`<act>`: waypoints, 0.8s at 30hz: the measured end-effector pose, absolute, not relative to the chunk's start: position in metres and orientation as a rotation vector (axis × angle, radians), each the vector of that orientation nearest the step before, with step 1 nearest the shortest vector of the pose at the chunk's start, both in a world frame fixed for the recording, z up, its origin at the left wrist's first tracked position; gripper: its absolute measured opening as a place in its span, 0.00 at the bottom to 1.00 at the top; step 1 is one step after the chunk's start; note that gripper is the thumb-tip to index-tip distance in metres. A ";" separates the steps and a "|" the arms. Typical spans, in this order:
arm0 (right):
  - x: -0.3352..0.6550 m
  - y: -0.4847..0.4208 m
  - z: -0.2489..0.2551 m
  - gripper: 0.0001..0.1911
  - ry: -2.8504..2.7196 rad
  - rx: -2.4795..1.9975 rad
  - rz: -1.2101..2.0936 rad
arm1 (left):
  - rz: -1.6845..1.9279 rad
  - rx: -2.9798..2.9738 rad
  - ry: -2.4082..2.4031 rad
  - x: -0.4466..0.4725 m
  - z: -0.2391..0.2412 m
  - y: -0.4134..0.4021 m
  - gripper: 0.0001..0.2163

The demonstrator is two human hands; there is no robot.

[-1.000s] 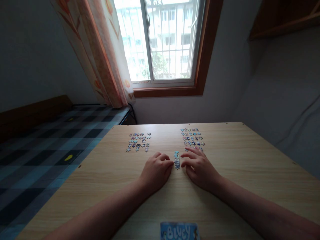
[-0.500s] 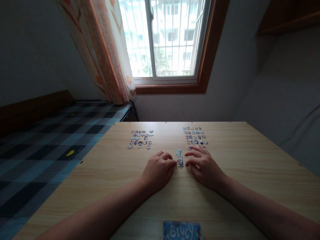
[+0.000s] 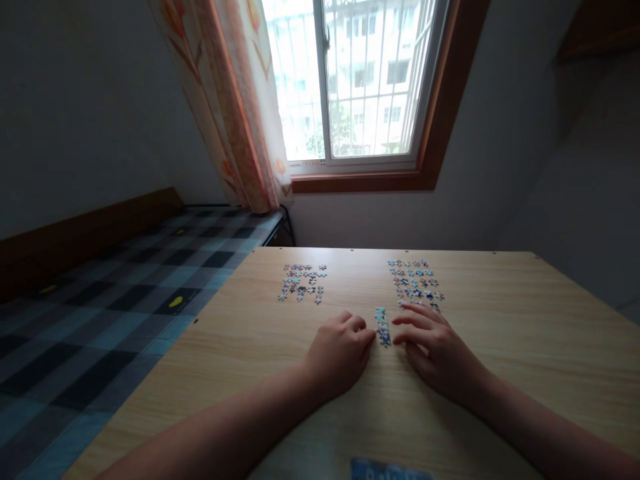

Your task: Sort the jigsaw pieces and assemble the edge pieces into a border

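Note:
A narrow strip of joined jigsaw pieces [image 3: 383, 327] lies on the table between my hands. At its left edge is my left hand [image 3: 344, 350], fingers curled in and fingertips close to the strip; whatever they may hold is hidden. My right hand [image 3: 433, 343] rests just right of the strip with its fingers apart and nothing visible in them. Beyond it, several loose jigsaw pieces [image 3: 414, 273] lie in rough rows, the nearest partly covered by my right fingers. Another group of loose pieces [image 3: 303, 274] is spread out at the far left.
The light wooden table [image 3: 240, 360] fills the foreground. A blue printed item [image 3: 390, 470] is cut off at the bottom edge. Left of the table stands a bed with a checked cover [image 3: 125, 320]. Behind are a curtain [image 3: 235, 100] and a barred window [image 3: 370, 87].
My view has turned slightly left and up, so everything sits further right and lower. Both hands stay beside the strip, which looks unchanged.

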State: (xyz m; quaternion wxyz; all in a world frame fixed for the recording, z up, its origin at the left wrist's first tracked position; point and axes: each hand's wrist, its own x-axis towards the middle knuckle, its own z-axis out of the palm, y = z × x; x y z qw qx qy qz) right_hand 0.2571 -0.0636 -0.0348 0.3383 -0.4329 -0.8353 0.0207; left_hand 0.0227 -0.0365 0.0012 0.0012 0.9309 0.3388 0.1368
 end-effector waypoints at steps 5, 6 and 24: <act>0.259 -0.062 -0.032 0.14 -2.131 -1.131 0.064 | 0.320 2.962 1.091 0.024 0.005 -0.037 0.12; 0.259 -0.062 -0.031 0.13 -2.121 -1.130 0.070 | 0.319 2.964 1.083 0.025 0.006 -0.036 0.12; 0.265 -0.061 -0.023 0.14 -2.058 -1.156 0.145 | 0.305 2.898 1.293 0.032 0.004 -0.025 0.14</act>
